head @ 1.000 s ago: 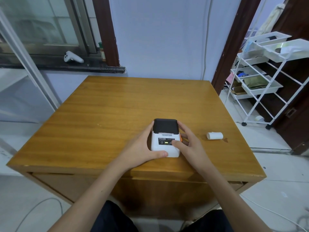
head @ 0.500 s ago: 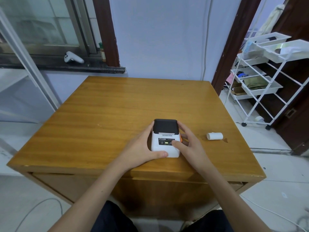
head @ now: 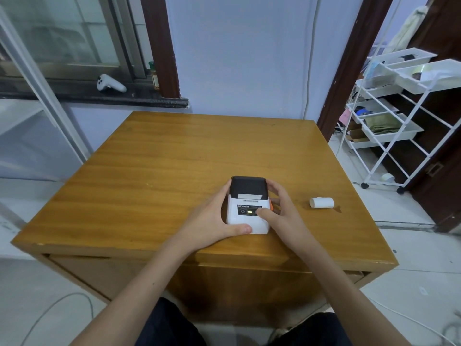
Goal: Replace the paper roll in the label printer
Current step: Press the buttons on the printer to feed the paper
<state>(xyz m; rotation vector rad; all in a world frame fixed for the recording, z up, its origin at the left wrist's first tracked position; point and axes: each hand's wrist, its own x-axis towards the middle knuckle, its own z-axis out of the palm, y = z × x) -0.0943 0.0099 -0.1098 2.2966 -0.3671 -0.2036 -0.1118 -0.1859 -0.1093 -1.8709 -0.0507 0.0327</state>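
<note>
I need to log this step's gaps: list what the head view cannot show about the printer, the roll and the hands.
- Label printer: inside hidden by its shut black lid; whether a roll is loaded is unknown.
- Panel button: covered by the right hand thumb.
- Printer's sides: masked by the left hand and the right hand.
- Paper roll: too small to tell new from used.

One label printer (head: 248,204) and one paper roll (head: 321,203) sit on the one wooden tabletop (head: 174,161). Two hands are in view, a left hand (head: 212,221) and a right hand (head: 282,216). One white game controller (head: 111,83) lies on the windowsill, and one white trolley (head: 399,116) stands aside.
</note>
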